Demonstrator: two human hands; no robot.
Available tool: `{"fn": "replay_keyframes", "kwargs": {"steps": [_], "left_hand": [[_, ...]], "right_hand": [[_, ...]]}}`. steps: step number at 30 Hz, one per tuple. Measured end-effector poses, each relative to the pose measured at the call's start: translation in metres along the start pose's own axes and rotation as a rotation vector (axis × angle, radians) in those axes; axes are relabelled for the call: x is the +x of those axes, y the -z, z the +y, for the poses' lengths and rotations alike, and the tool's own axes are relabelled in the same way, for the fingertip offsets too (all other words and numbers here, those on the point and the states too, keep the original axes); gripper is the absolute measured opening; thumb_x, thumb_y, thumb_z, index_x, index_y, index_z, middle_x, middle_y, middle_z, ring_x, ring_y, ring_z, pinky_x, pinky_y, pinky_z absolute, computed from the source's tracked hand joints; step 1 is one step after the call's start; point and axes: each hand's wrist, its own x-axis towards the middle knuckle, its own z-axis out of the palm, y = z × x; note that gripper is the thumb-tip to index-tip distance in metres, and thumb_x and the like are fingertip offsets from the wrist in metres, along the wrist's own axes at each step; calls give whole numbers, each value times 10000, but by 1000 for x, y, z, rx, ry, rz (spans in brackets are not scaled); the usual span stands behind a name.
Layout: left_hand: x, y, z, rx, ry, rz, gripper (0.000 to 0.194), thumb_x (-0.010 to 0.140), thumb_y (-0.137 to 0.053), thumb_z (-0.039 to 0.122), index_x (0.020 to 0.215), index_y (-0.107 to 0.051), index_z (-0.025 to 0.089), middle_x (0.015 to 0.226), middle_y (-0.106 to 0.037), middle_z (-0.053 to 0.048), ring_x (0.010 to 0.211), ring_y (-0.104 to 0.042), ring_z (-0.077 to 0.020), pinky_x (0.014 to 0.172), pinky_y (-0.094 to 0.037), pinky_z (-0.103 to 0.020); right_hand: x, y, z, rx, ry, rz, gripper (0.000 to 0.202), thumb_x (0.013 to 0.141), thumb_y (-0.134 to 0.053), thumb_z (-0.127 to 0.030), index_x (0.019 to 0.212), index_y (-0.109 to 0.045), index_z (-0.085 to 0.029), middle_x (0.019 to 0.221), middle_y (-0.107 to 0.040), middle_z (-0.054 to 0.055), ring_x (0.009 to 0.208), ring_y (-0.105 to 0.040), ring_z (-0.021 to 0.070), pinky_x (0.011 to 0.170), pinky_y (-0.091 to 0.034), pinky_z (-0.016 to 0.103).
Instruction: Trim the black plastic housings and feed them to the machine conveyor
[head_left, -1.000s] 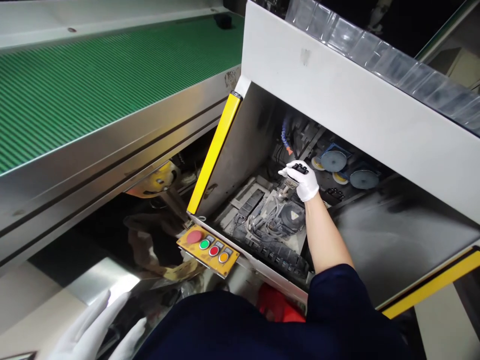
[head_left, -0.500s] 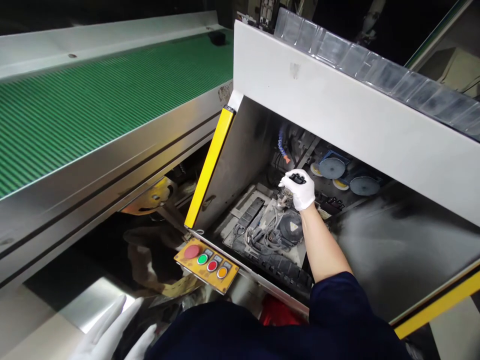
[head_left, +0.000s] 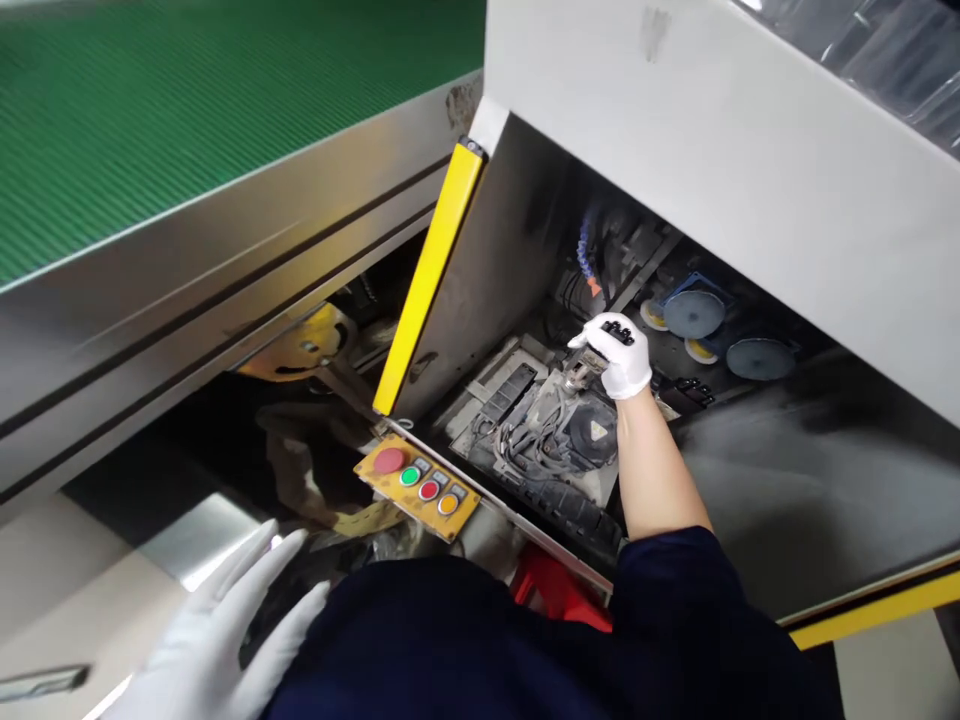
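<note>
My right hand point(head_left: 624, 358), in a white glove, reaches into the machine's open bay. Its fingers are closed around a small black part point(head_left: 618, 333) with several rounded lugs, whose exact kind I cannot make out. Under and beside that hand lies a grimy fixture point(head_left: 581, 375) with cables and a round dark motor-like housing point(head_left: 592, 430). A similar black piece point(head_left: 694, 392) sits just right of my wrist. At the lower left my left hand point(head_left: 217, 630), also gloved in white, hangs with fingers spread, holding nothing.
A yellow bar point(head_left: 431, 275) edges the bay's left side. The button panel point(head_left: 417, 485) juts out at its front. Grey discs point(head_left: 694, 314) and a blue hose point(head_left: 583, 250) are inside. A green conveyor belt point(head_left: 225, 120) runs along the upper left. Something red point(head_left: 559, 590) lies below the bay.
The view has tilted down and shifted, so the belt and cover sit higher in the picture. My right hand keeps its hold on the black part over the fixture; my left hand stays spread.
</note>
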Motion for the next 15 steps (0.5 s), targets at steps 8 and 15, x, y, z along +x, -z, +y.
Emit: {"fn": "replay_keyframes", "kwargs": {"steps": [8, 15], "left_hand": [[-37, 26, -1, -79, 178, 36, 602, 918, -437, 589, 1440, -449, 289, 1490, -494, -91, 1389, -455, -313, 1149, -393, -545], [-69, 45, -10, -148, 340, 3, 617, 915, -443, 637, 1363, -538, 223, 1415, -570, -120, 1314, -534, -317, 1115, -437, -515]], "right_hand": [[-44, -12, -21, -662, 214, 454, 620, 712, -763, -459, 1238, -594, -177, 1314, -590, 141, 1266, -523, 306, 1091, -420, 514], [-165, -147, 26, -1022, -197, -891, 369, 963, -497, -405, 1297, -634, -328, 1273, -672, 55, 1142, -628, 273, 1012, -480, 413]]}}
